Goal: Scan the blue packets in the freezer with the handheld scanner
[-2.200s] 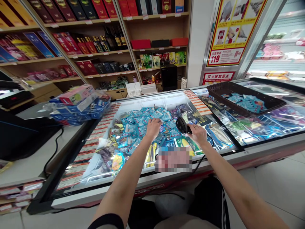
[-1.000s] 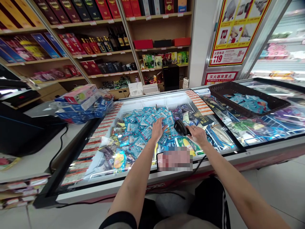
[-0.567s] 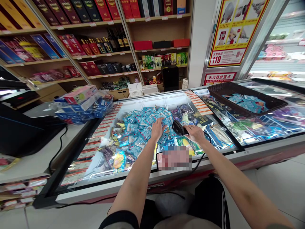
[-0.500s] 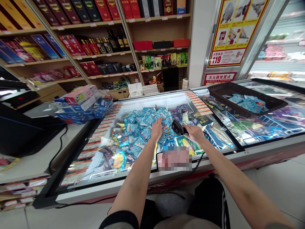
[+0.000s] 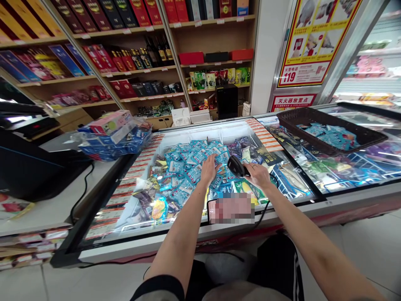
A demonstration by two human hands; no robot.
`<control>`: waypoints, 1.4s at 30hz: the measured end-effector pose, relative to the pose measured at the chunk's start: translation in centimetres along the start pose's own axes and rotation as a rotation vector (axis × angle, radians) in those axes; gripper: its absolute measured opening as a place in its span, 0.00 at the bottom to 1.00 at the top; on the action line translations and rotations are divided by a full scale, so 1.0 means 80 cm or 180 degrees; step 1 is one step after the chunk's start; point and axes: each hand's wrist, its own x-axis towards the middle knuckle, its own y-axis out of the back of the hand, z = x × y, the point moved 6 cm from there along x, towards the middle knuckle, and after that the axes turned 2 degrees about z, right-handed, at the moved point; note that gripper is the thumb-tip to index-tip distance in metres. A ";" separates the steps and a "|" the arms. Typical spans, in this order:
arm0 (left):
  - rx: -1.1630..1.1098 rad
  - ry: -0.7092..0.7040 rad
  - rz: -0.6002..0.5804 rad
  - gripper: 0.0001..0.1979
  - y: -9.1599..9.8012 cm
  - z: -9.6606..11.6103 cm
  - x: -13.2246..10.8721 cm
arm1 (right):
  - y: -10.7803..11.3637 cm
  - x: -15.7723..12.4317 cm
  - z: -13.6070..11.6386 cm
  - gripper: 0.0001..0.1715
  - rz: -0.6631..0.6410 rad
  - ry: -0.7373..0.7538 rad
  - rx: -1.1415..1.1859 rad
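The right hand (image 5: 258, 175) is gripping a black scanner (image 5: 235, 166), probably so it is facing the blue packets (image 5: 194, 158), where the left hand (image 5: 208, 171) is lying, loosely spread.

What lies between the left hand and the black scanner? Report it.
Blue packets: in the head view, part of their spread pile shows between the left hand and the black scanner, which the right hand holds.

The glass-topped freezer (image 5: 125, 247) carries loose blue packets (image 5: 182, 168), 1 dark tray (image 5: 293, 121) and, up front, 1 phone (image 5: 232, 210).
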 end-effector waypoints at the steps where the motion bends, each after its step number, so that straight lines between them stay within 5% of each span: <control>1: 0.0008 0.0007 -0.0006 0.22 0.000 0.000 0.000 | 0.000 0.000 0.000 0.19 0.0001 0.0002 -0.0002; 26: 0.0339 -0.0123 0.0106 0.22 -0.001 0.003 0.001 | 0.007 -0.003 0.000 0.20 0.0015 0.0014 -0.0008; 36: 0.1170 0.0003 0.0253 0.23 0.047 0.015 0.000 | 0.001 -0.005 0.008 0.22 0.0127 -0.0223 -0.0109; 42: 0.1000 -0.0360 -0.0068 0.14 0.040 0.010 -0.008 | 0.001 -0.004 0.007 0.22 0.0129 -0.0237 -0.0129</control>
